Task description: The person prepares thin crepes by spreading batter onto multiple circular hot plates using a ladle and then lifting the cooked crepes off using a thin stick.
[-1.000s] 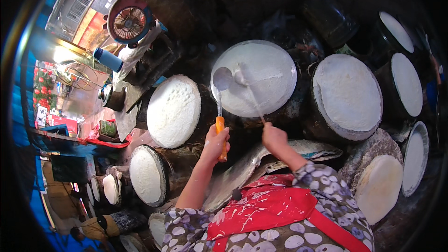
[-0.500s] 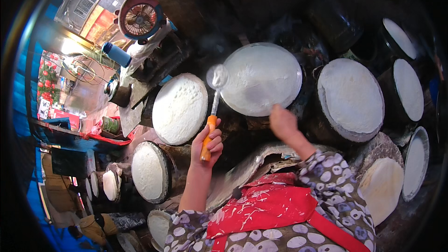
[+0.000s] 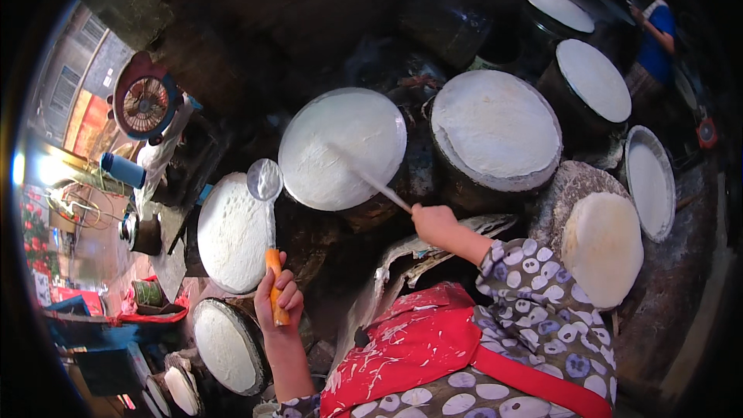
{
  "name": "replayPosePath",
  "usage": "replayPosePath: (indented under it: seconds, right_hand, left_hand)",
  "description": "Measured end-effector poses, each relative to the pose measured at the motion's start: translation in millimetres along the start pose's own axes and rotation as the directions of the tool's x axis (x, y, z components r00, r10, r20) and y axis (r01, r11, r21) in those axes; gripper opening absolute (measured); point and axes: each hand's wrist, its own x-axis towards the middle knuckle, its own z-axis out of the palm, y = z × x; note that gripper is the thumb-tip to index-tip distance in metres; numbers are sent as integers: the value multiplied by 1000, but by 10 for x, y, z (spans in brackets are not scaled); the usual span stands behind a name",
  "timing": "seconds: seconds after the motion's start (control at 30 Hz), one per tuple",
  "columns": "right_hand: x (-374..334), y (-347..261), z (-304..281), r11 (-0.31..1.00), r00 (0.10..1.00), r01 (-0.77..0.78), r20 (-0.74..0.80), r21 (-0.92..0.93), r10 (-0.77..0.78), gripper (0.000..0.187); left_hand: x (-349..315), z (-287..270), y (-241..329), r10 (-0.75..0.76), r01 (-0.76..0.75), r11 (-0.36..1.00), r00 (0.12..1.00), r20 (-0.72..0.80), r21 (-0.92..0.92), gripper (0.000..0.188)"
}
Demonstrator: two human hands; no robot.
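My left hand [image 3: 280, 292] is closed round the orange handle of a metal ladle [image 3: 265, 179]. The ladle's bowl looks coated in white and hangs above the gap between two round white-covered surfaces. My right hand [image 3: 437, 226] grips a pale thin stick [image 3: 379, 186]. Its far end is blurred and reaches over the middle round surface [image 3: 364, 120], which carries a wet-looking white layer. To the left, a second round white layer [image 3: 232, 244] has a bumpy face. A thicker white disc [image 3: 495, 128] lies on a round dark stand to the right of the middle one.
A cream round sheet [image 3: 607, 244] lies on a rough stone-like disc at right. Beyond are a metal-rimmed round pan [image 3: 650, 186] and another round white surface [image 3: 594, 81]. A person in blue [image 3: 658, 39] stands far right. A fan [image 3: 145, 104] is at upper left.
The view has swung right, and a person in blue now shows. The stick in my right hand has become visible over the middle surface. My ladle has dropped lower and nearer the left disc.
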Motion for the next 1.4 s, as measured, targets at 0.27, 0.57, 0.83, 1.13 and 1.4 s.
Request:
replayPosePath:
  seconds: [0.27, 0.57, 0.83, 1.13, 1.4]
  right_hand:
    - [572, 812, -643, 950, 844, -312, -463, -13, 271, 16]
    - [792, 1141, -624, 939, 824, -340, -496, -48, 273, 18]
    - [272, 1509, -1478, 857, 669, -321, -544, 404, 507, 22]
    - [72, 1728, -1606, 714, 781, 46, -471, 699, 411, 36]
    - [-837, 3360, -1237, 556, 303, -550, -471, 623, 828, 39]
  left_hand:
    - [-154, -17, -153, -74, 74, 996, 997, -1, 41, 37]
    - [-268, -44, -237, -88, 93, 993, 994, -69, 72, 36]
    - [-157, 102, -274, -96, 113, 979, 990, -101, 172, 33]
    - [247, 353, -457, -226, 215, 959, 973, 39, 183, 38]
    - [154, 406, -475, -261, 250, 954, 964, 48, 165, 38]
